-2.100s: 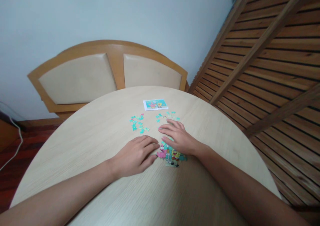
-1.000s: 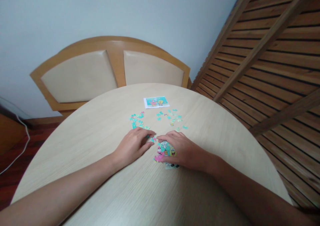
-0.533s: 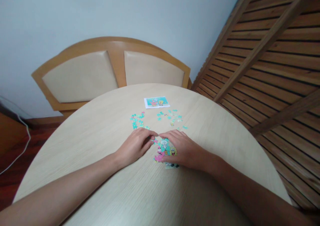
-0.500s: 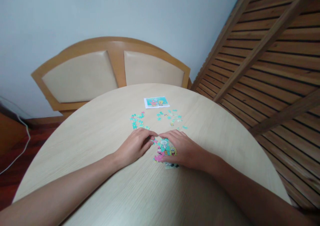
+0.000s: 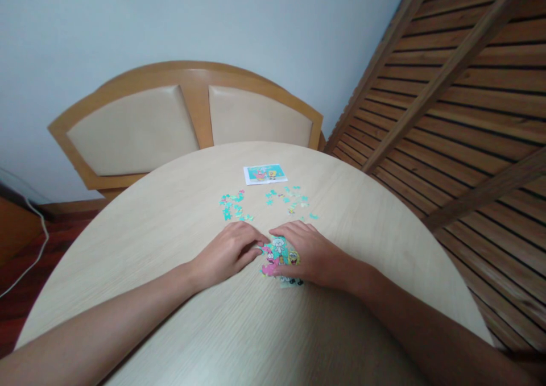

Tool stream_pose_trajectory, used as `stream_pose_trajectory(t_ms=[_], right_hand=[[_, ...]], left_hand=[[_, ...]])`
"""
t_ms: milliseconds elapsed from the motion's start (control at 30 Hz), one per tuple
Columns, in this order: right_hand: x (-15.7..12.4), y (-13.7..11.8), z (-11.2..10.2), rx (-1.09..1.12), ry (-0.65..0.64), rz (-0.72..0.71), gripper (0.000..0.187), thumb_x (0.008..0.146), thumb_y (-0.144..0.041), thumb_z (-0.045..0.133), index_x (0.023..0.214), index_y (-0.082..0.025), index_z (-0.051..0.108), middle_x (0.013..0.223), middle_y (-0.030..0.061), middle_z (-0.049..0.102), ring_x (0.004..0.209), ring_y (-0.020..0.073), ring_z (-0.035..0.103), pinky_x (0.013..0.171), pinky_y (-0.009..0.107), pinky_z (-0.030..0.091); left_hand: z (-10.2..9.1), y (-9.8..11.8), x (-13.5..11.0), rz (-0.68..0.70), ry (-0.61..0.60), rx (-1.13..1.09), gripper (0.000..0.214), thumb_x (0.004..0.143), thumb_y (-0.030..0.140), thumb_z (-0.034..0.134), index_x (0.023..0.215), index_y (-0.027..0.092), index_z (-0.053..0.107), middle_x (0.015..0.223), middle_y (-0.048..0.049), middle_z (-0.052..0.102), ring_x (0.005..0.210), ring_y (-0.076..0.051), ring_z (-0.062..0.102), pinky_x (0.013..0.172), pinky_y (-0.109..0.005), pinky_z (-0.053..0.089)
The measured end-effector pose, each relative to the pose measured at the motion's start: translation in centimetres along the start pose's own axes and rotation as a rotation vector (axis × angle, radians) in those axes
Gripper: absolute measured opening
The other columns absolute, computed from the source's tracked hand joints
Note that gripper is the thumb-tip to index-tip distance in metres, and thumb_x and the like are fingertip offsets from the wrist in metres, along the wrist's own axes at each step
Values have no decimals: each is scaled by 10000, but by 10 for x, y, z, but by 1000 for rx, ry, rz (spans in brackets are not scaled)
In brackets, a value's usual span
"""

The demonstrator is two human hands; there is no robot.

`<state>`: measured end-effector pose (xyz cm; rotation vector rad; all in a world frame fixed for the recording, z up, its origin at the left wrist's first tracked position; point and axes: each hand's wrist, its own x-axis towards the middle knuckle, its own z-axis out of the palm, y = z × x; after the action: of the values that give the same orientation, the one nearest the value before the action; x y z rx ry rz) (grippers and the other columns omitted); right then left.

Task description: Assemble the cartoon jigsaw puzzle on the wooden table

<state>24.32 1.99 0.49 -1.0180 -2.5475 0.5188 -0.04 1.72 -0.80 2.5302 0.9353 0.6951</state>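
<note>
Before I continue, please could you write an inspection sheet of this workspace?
Surface: pale table, rounded far edge.
Job's things: partly joined puzzle; picture card farther away.
Clutter: loose pieces in two groups, between card and hands.
Hands: left hand at the puzzle's left edge, grip unclear; right hand covering its right part.
Cables: white cable, far left of view.
Surroundings: padded backrest beyond table, slatted wood panel at right, pale wall.
</note>
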Motion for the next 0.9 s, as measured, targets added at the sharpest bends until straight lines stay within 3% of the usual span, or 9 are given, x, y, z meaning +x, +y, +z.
stream_pose_trajectory(t_ms=[333, 900], right_hand=[[-1, 2, 1, 0, 2, -13, 674, 818, -684, 670, 1264, -187, 583, 1223, 110, 662, 1166, 294, 574, 973, 437, 423], [-1, 1, 1, 0, 4, -25, 650, 815, -673, 682, 1243, -192, 591, 1204, 102, 665, 1152, 285, 579, 965, 427, 424]], left_hand=[[-7, 5, 1, 107, -52, 125, 182, 1026, 231, 497, 1033, 221, 679, 1019, -48, 702, 1024, -208, 612, 951, -392, 430], [-6, 2, -1, 85, -22, 72, 237, 988, 136, 485, 1051, 232, 692, 1040, -50, 712, 1016, -208, 624, 936, -395, 465]])
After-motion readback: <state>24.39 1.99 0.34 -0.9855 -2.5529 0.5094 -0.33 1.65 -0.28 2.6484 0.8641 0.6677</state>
